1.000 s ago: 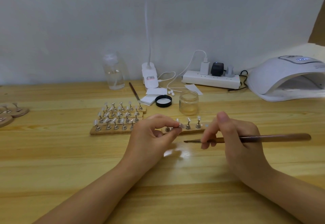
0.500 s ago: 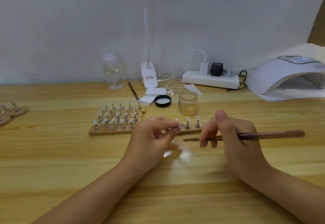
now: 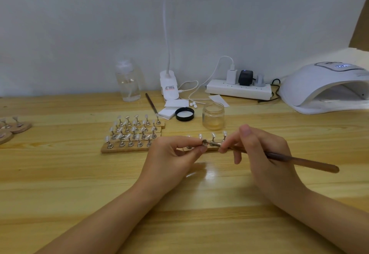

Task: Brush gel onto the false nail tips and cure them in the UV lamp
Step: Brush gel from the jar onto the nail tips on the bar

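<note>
Soft, even light from above — glare on the table (image 3: 211, 174) just below the hands; edges bow, detail slightly blurred.

Bare yellow wooden desk (image 3: 60, 184) lies open from seven to five o'clock, while wooden strips of metal nail stands (image 3: 132, 134), a clear glass jar (image 3: 213, 116) and a white domed UV lamp (image 3: 323, 86) crowd eleven to two.

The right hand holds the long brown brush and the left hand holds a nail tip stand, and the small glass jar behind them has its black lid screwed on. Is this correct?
Not quite. In the head view the small glass jar is open; its round black lid lies on the wooden table just left of it. The rest holds: the right hand holds the long brown brush and the left hand pinches a small nail tip stand.
</note>
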The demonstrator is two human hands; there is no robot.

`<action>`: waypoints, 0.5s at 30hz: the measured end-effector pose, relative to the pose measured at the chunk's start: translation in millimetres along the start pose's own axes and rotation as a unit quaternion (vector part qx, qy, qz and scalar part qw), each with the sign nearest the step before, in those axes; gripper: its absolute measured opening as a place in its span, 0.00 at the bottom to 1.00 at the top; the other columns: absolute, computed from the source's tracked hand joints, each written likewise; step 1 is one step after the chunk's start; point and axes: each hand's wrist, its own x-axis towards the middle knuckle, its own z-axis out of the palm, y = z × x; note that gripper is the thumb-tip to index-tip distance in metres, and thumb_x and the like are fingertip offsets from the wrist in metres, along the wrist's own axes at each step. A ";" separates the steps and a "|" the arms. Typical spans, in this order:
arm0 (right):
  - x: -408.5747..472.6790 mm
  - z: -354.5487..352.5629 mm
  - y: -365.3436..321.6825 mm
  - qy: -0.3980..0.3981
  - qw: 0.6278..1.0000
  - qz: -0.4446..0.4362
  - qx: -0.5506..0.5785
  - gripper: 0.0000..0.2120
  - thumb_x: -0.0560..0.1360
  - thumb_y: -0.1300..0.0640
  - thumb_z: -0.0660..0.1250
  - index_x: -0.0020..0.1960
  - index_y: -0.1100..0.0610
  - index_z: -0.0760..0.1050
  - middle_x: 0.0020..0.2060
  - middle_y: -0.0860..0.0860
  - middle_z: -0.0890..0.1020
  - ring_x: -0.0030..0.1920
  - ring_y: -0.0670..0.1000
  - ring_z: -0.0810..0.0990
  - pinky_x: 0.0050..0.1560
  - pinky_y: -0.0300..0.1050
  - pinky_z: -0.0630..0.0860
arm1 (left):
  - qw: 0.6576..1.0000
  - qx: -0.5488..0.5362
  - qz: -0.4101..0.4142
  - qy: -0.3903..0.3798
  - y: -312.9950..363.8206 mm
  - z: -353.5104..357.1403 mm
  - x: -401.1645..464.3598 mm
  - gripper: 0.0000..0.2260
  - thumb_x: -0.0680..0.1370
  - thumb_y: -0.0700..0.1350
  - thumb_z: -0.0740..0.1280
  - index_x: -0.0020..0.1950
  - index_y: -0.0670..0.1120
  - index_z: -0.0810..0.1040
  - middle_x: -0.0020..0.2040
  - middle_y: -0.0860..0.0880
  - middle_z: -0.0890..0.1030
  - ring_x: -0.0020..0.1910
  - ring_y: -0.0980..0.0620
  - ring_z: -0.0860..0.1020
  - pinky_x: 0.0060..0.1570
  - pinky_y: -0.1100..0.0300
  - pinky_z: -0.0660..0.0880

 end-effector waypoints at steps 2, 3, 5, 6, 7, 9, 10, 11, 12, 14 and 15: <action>-1.4 0.7 -1.5 0.001 1.000 -0.004 0.017 0.20 0.75 0.48 0.53 0.33 0.54 0.78 0.30 0.52 0.81 0.25 0.44 0.74 0.33 0.44 0.75 | 1.000 0.006 0.003 -0.004 0.5 -0.5 0.0 0.07 0.69 0.38 0.72 0.43 0.49 0.84 0.39 0.60 0.83 0.42 0.63 0.80 0.38 0.71 0.75; -1.6 0.6 -1.9 0.004 1.000 -0.014 0.017 0.20 0.76 0.49 0.53 0.33 0.53 0.78 0.30 0.51 0.81 0.26 0.43 0.74 0.32 0.43 0.74 | 1.000 0.004 0.003 -0.005 0.9 -0.9 0.0 0.07 0.69 0.38 0.72 0.43 0.49 0.84 0.39 0.60 0.83 0.42 0.63 0.81 0.38 0.71 0.75; -0.6 -0.6 -1.9 0.009 1.000 -0.029 -0.005 0.19 0.76 0.49 0.53 0.36 0.52 0.78 0.32 0.48 0.81 0.29 0.44 0.76 0.35 0.41 0.75 | 1.000 -0.004 0.004 -0.005 1.6 -1.2 0.1 0.07 0.69 0.38 0.72 0.44 0.49 0.84 0.39 0.60 0.83 0.42 0.64 0.80 0.38 0.71 0.75; 0.2 -1.3 -1.5 0.009 0.999 -0.026 -0.017 0.18 0.76 0.49 0.52 0.37 0.51 0.78 0.34 0.47 0.81 0.31 0.45 0.77 0.36 0.40 0.75 | 1.000 -0.007 0.004 -0.003 1.6 -0.9 0.3 0.07 0.69 0.38 0.72 0.43 0.49 0.84 0.39 0.60 0.83 0.42 0.64 0.80 0.37 0.72 0.74; 0.6 -1.6 -0.9 0.006 1.000 -0.015 -0.018 0.18 0.75 0.48 0.52 0.37 0.51 0.78 0.35 0.46 0.81 0.32 0.44 0.77 0.38 0.38 0.76 | 1.000 -0.010 0.002 -0.001 1.3 -0.6 0.6 0.07 0.69 0.38 0.73 0.43 0.49 0.84 0.39 0.60 0.83 0.41 0.64 0.81 0.37 0.72 0.74; -0.2 -0.8 -1.1 -0.007 1.000 0.008 0.015 0.19 0.75 0.47 0.53 0.34 0.52 0.77 0.33 0.50 0.82 0.30 0.43 0.77 0.36 0.36 0.75 | 1.000 -0.014 -0.003 0.005 0.5 -0.2 0.9 0.07 0.69 0.38 0.73 0.43 0.49 0.84 0.39 0.59 0.83 0.41 0.63 0.81 0.36 0.72 0.74; -1.1 -0.5 -1.1 -0.011 0.999 0.008 0.031 0.20 0.75 0.47 0.53 0.32 0.52 0.77 0.31 0.51 0.81 0.29 0.42 0.76 0.34 0.34 0.74 | 1.000 -0.014 -0.005 0.006 0.1 -0.2 0.7 0.07 0.69 0.39 0.73 0.43 0.49 0.84 0.39 0.59 0.83 0.41 0.63 0.81 0.37 0.72 0.74; -1.9 -0.5 -1.3 -0.010 0.999 0.000 0.037 0.20 0.75 0.47 0.53 0.31 0.52 0.77 0.30 0.52 0.81 0.28 0.41 0.76 0.33 0.33 0.73 | 1.000 -0.012 -0.004 0.007 -0.1 -0.3 0.7 0.07 0.69 0.39 0.73 0.43 0.50 0.84 0.39 0.60 0.83 0.42 0.63 0.81 0.37 0.71 0.75; -2.0 -0.7 -1.5 -0.005 0.999 -0.011 0.030 0.20 0.75 0.48 0.53 0.32 0.52 0.77 0.30 0.50 0.81 0.29 0.40 0.76 0.34 0.32 0.73 | 1.000 -0.011 -0.004 0.006 -0.2 -0.4 0.7 0.07 0.69 0.39 0.73 0.42 0.50 0.84 0.39 0.60 0.83 0.42 0.63 0.81 0.38 0.71 0.75; -0.1 -1.4 -1.5 0.001 1.000 -0.020 0.004 0.18 0.75 0.48 0.52 0.35 0.51 0.77 0.33 0.45 0.81 0.33 0.41 0.78 0.37 0.31 0.74 | 1.000 -0.012 -0.003 0.005 -0.1 -0.6 0.6 0.07 0.69 0.39 0.73 0.42 0.51 0.84 0.39 0.60 0.83 0.42 0.63 0.81 0.38 0.70 0.75; 0.6 -1.7 -0.9 -0.001 1.000 -0.013 0.000 0.18 0.75 0.48 0.52 0.36 0.51 0.77 0.33 0.43 0.81 0.34 0.41 0.78 0.37 0.31 0.74 | 1.000 -0.013 -0.004 0.006 -0.1 -0.7 0.6 0.07 0.69 0.39 0.73 0.42 0.51 0.84 0.39 0.60 0.83 0.42 0.63 0.81 0.38 0.70 0.76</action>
